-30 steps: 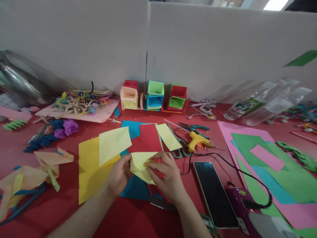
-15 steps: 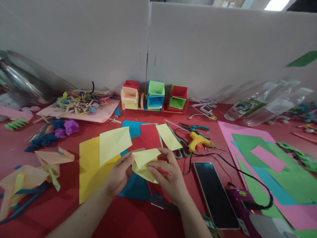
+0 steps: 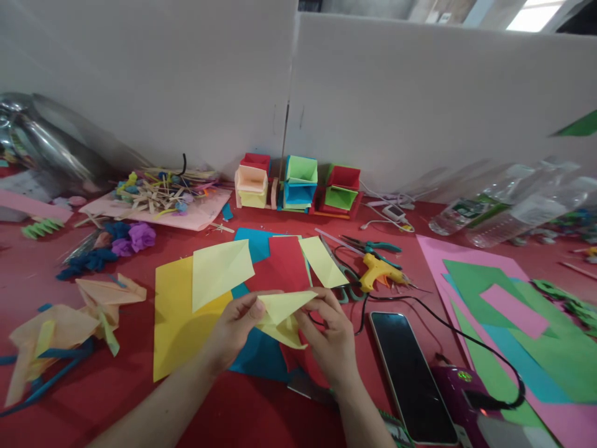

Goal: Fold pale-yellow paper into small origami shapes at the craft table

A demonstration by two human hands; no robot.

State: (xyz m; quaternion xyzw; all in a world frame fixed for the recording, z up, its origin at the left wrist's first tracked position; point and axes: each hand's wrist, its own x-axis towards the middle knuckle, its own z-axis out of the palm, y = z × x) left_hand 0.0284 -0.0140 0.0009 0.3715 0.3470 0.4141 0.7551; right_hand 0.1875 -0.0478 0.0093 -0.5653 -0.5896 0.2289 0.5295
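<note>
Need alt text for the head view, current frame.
Left hand and right hand pinch the ends of a folded pale yellow paper above a red table. Coloured sheets lie beneath; a phone and yellow glue gun sit to the right.

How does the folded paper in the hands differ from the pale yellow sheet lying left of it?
The held paper is pinched between left hand and right hand; the lying sheet rests untouched on a darker yellow sheet. The held paper is folded in layers; the lying sheet spreads wider. Both are pale yellow.
</note>
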